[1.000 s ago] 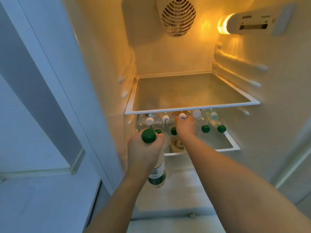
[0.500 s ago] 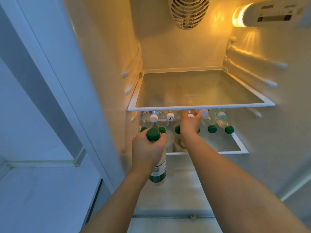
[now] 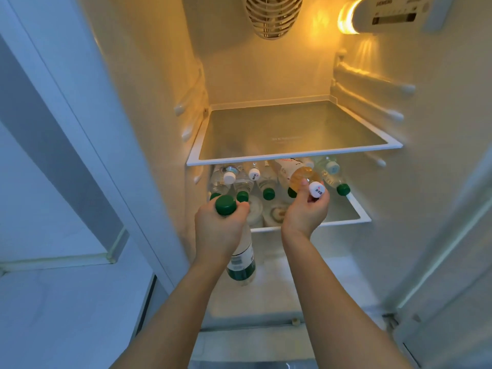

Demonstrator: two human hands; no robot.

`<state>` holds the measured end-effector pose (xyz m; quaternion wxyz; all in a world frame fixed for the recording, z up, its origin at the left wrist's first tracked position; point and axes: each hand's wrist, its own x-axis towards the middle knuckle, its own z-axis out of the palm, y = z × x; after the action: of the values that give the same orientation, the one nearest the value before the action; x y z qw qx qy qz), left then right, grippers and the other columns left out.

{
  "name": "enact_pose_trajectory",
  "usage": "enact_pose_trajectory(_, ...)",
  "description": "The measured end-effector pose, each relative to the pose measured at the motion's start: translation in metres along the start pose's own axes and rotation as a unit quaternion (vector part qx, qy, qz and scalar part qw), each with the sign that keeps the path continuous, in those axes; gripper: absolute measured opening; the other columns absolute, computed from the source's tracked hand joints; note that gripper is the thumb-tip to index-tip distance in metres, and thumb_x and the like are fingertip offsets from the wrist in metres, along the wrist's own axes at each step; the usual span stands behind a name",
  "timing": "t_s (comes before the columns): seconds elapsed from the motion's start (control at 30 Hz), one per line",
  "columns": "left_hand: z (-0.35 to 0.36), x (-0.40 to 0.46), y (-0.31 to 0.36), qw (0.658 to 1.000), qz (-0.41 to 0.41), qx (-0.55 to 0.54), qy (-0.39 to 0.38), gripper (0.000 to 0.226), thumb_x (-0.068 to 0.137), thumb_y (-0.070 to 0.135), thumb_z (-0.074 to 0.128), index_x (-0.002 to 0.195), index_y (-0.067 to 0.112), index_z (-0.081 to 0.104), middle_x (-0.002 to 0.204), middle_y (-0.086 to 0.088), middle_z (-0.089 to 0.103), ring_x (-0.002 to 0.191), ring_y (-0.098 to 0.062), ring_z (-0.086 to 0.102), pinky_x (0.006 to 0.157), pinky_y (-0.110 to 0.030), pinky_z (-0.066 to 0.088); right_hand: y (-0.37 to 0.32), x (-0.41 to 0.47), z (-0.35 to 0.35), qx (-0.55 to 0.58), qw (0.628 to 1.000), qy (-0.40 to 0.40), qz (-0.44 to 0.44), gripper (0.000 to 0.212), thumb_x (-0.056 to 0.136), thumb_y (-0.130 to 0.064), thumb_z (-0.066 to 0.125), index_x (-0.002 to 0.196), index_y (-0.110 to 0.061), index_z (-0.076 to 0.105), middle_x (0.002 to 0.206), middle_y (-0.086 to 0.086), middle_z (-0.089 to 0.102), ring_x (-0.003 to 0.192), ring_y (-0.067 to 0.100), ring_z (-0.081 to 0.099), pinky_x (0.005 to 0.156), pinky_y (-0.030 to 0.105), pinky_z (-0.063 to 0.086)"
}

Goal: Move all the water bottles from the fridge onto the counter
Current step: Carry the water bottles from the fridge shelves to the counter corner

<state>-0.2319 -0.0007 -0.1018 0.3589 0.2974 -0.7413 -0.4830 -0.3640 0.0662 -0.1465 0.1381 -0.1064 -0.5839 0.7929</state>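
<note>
Green-capped bottle (image 3: 241, 258) in left grip (image 3: 219, 230); white-capped bottle (image 3: 299, 173) in right grip (image 3: 306, 211).

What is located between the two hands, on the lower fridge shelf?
In the head view, between the left hand and the right hand, a green-capped bottle stands on the lower shelf; in front of it lie pale round objects too blurred to identify.

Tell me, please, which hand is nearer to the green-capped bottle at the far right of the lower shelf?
The right hand is nearer, just left of that bottle while gripping a white-capped bottle. The left hand is much farther left, holding another green-capped bottle.
</note>
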Motion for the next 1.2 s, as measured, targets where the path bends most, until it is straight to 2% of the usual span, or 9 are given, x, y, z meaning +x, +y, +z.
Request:
enact_pose_trajectory(0.1, 0.002, -0.005, 0.001, 1.0, 0.003, -0.004, -0.008, 0.025, 0.083, 0.021, 0.072, 0.068, 0.002, 0.067, 0.066, -0.018, 0.059, 0.06, -0.013, 0.047, 0.061, -0.029, 0.04, -0.011, 0.004, -0.007, 0.007, 0.998, -0.008, -0.063, 0.036, 0.093, -0.031, 0.063, 0.117, -0.006, 0.058, 0.107, 0.012, 0.06, 0.092, 0.016, 0.054, 0.078, 0.015, 0.046)
enact_pose_trajectory(0.17, 0.003, -0.007, 0.002, 1.0, 0.001, -0.007, -0.011, 0.026, 0.084, 0.021, 0.071, 0.067, 0.002, 0.067, 0.064, -0.017, 0.057, 0.06, -0.012, 0.046, 0.06, -0.028, 0.04, -0.021, 0.006, -0.007, 0.018, 0.995, -0.015, -0.101, 0.033, 0.093, -0.031, 0.063, 0.113, -0.006, 0.058, 0.114, 0.012, 0.051, 0.101, 0.019, 0.052, 0.08, 0.008, 0.044)
enact_pose_trajectory(0.23, 0.004, -0.008, 0.002, 1.0, -0.003, -0.004, -0.011, 0.027, 0.085, 0.021, 0.071, 0.065, 0.003, 0.066, 0.058, -0.008, 0.052, 0.056, -0.007, 0.043, 0.059, -0.027, 0.039, -0.034, 0.006, -0.004, 0.055, 0.992, -0.027, -0.114, 0.03, 0.093, -0.032, 0.062, 0.113, -0.011, 0.055, 0.118, 0.007, 0.045, 0.107, 0.017, 0.051, 0.085, 0.009, 0.045)
enact_pose_trajectory(0.33, 0.004, -0.009, 0.002, 1.0, -0.002, -0.006, -0.012, 0.026, 0.084, 0.02, 0.071, 0.064, 0.004, 0.066, 0.057, -0.008, 0.052, 0.055, -0.007, 0.043, 0.059, -0.028, 0.039, -0.049, 0.006, -0.002, 0.105, 0.987, -0.031, -0.119, 0.024, 0.095, -0.032, 0.06, 0.106, -0.012, 0.054, 0.098, -0.002, 0.061, 0.089, 0.007, 0.059, 0.079, 0.016, 0.048)
enact_pose_trajectory(0.43, 0.002, -0.007, 0.002, 1.0, 0.007, 0.004, -0.009, 0.026, 0.084, 0.021, 0.071, 0.065, 0.004, 0.066, 0.062, -0.015, 0.056, 0.058, -0.012, 0.045, 0.059, -0.029, 0.04, -0.053, 0.004, -0.006, 0.086, 0.987, -0.033, -0.131, 0.014, 0.093, -0.03, 0.063, 0.092, -0.019, 0.055, 0.082, -0.012, 0.062, 0.075, -0.002, 0.058, 0.071, 0.013, 0.046)
enact_pose_trajectory(0.57, -0.002, -0.006, 0.005, 1.0, 0.007, 0.01, 0.0, 0.026, 0.082, 0.02, 0.072, 0.063, 0.005, 0.064, 0.052, 0.001, 0.047, 0.053, -0.008, 0.042, 0.056, -0.026, 0.036, -0.061, -0.003, -0.013, 0.044, 0.986, -0.041, -0.157, 0.013, 0.087, -0.026, 0.069, 0.086, -0.018, 0.059, 0.074, -0.013, 0.06, 0.069, -0.003, 0.054, 0.068, 0.013, 0.044)
enact_pose_trajectory(0.77, -0.007, -0.01, 0.011, 1.0, 0.014, 0.011, 0.011, 0.037, 0.081, 0.013, 0.07, 0.049, 0.018, 0.05, 0.044, 0.008, 0.038, 0.053, -0.013, 0.039, 0.054, -0.026, 0.032, -0.075, -0.008, -0.024, -0.003, 0.979, -0.072, -0.189, 0.011, 0.082, -0.028, 0.068, 0.085, -0.018, 0.064, 0.074, -0.012, 0.061, 0.068, 0.001, 0.053, 0.066, 0.014, 0.043)
enact_pose_trajectory(1.1, -0.025, -0.029, 0.017, 1.0, 0.026, 0.013, 0.008, 0.031, 0.081, 0.016, 0.069, 0.053, 0.013, 0.056, 0.043, 0.009, 0.04, 0.053, -0.013, 0.04, 0.055, -0.028, 0.033, -0.085, -0.041, -0.046, -0.024, 0.973, -0.118, -0.198, 0.008, 0.083, -0.02, 0.071, 0.087, -0.018, 0.064, 0.077, -0.013, 0.059, 0.069, -0.008, 0.054, 0.066, 0.005, 0.04)
enact_pose_trajectory(1.2, -0.038, -0.041, 0.018, 1.0, 0.02, 0.009, 0.007, 0.04, 0.08, 0.014, 0.068, 0.047, 0.018, 0.047, 0.04, 0.01, 0.036, 0.048, -0.01, 0.035, 0.054, -0.026, 0.029, -0.092, -0.057, -0.052, -0.022, 0.97, -0.127, -0.206, 0.008, 0.083, -0.021, 0.071, 0.085, -0.021, 0.063, 0.078, -0.011, 0.06, 0.07, -0.007, 0.054, 0.067, 0.006, 0.04)
